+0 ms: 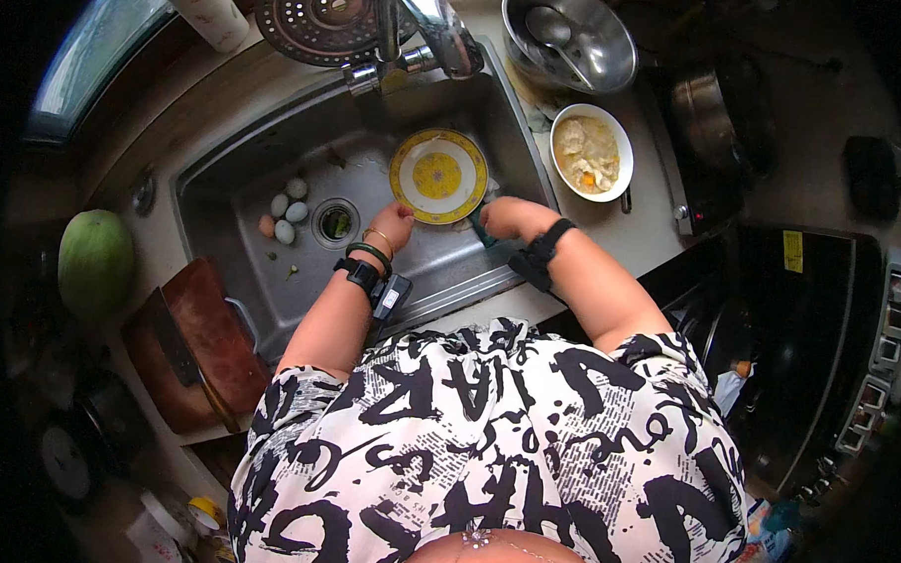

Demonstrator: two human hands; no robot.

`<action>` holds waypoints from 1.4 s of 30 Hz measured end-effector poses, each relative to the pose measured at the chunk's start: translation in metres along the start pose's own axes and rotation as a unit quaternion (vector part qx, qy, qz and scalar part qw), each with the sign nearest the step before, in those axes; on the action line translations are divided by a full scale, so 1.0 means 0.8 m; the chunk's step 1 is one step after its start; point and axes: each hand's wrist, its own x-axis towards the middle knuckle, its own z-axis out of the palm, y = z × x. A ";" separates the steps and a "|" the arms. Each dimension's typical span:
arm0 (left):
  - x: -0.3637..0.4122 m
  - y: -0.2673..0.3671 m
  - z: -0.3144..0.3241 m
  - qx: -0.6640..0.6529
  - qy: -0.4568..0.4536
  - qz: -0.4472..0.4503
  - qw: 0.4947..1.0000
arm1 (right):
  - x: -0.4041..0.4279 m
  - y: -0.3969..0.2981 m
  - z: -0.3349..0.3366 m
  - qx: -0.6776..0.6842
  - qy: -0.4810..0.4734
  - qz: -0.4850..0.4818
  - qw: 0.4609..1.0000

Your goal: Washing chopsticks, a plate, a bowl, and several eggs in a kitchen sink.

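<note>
A yellow-rimmed plate [461, 183] with a yellow centre is in the stainless steel sink [436, 262]. My left hand [391, 226] is at the plate's lower left edge, its fingertips pinching the rim. A dark green cloth or scouring pad [486, 229] shows under the curled fingers of my right hand [506, 218], just right of the plate; those fingers partly hide it. Several eggs [285, 210], mostly pale with one brown, rest on the sink floor to the left. Beside them, the drain [336, 223] has green scraps in it.
The faucet [444, 32] reaches over the back of the sink. To its right stand a steel bowl [615, 56] with a ladle and a white bowl of food [590, 154]. At left, a cleaver [177, 339] lies on a cutting board [229, 333], near a green melon [96, 262].
</note>
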 end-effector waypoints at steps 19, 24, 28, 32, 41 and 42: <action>0.038 -0.096 0.042 -0.211 0.023 -0.135 0.968 | -0.009 -0.043 -0.023 -0.085 0.155 0.040 0.984; 0.026 -0.071 0.051 -0.303 -0.015 -0.165 0.939 | 0.015 -0.058 -0.008 -0.075 0.338 -0.028 0.938; 0.022 -0.050 0.044 -0.371 -0.042 -0.141 0.917 | 0.049 -0.058 0.006 -0.158 0.190 -0.081 0.966; -0.002 0.010 0.033 -0.550 0.016 -0.185 0.814 | 0.046 -0.058 0.014 -0.164 0.022 -0.081 0.983; 0.008 0.010 0.040 -0.434 0.079 -0.140 0.887 | 0.033 -0.103 -0.025 -0.196 0.186 -0.075 0.960; 0.007 0.010 0.044 -0.435 0.078 -0.141 0.886 | 0.032 -0.103 -0.032 -0.216 0.193 -0.065 0.955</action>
